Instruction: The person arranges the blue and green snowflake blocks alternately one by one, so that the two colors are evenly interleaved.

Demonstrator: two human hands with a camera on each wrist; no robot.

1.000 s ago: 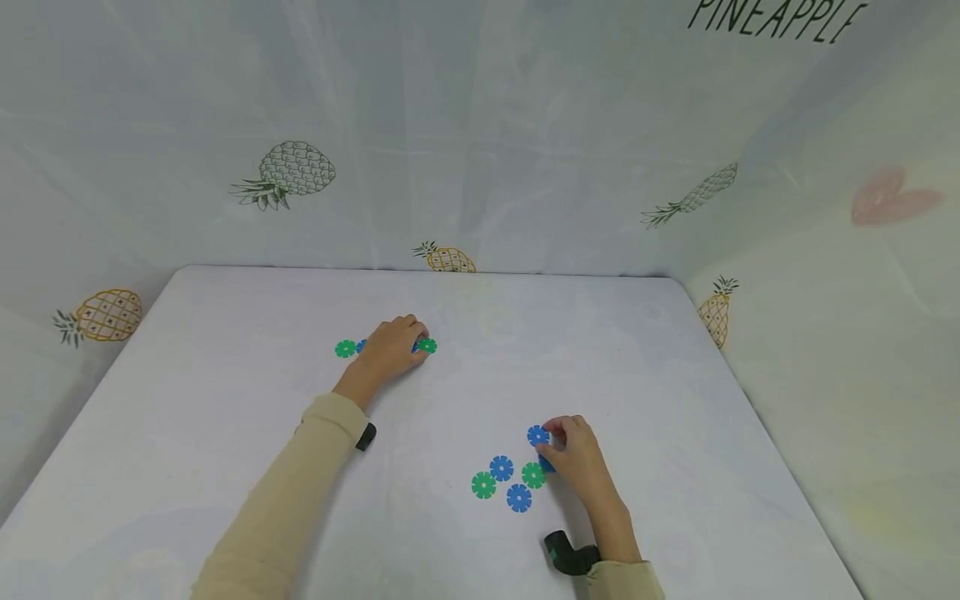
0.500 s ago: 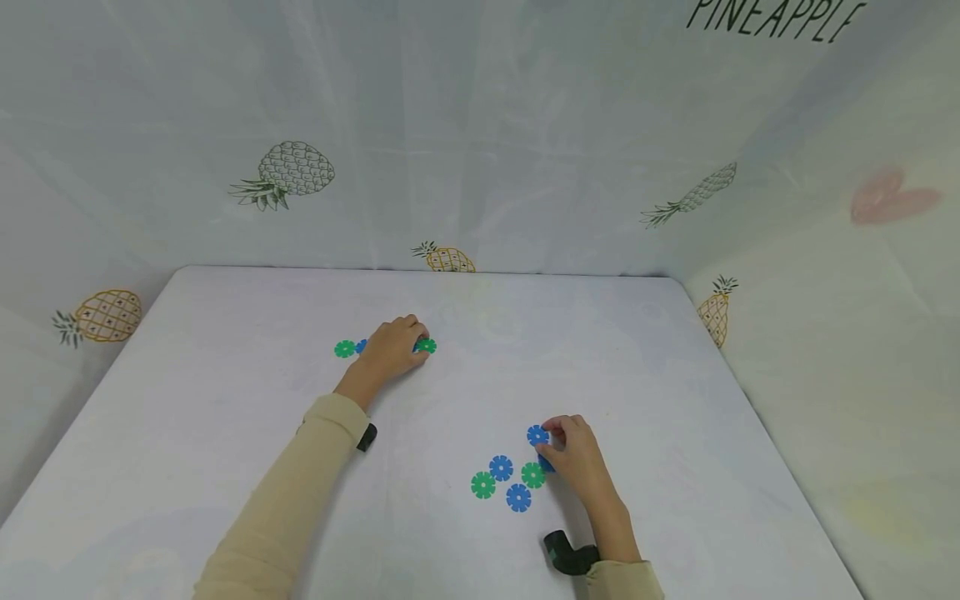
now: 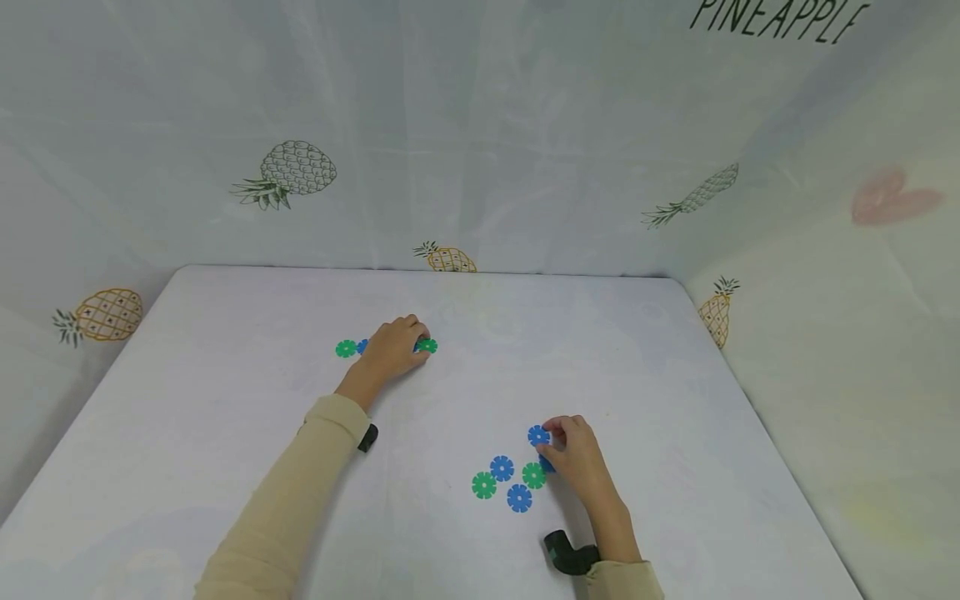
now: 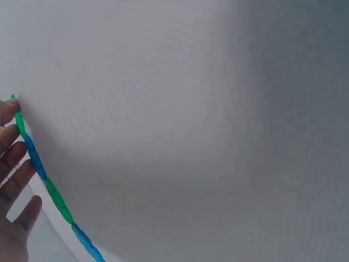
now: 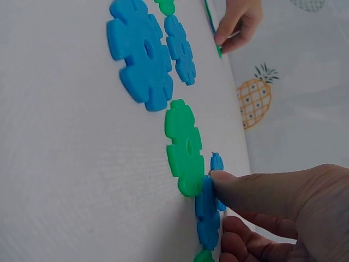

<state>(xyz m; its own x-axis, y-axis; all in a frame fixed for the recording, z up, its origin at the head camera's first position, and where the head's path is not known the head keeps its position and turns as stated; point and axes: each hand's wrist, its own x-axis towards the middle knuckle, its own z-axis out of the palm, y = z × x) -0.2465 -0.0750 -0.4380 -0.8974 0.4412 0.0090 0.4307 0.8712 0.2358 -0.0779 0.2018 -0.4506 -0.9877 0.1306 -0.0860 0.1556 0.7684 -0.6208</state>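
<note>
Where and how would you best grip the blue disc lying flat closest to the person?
Probably pinch the near blue disc by its notched front rim, coming from the near side: it lies flat, and the neighbouring blue disc, left green disc and right green disc all sit farther back, leaving that edge accessible.

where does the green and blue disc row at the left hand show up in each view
Head: row left of centre, partly hidden.
Left wrist: row slants from near the left edge down to the bottom edge.
Right wrist: row is a thin strip at top, right of centre.
Shared landmark: left hand.
</note>
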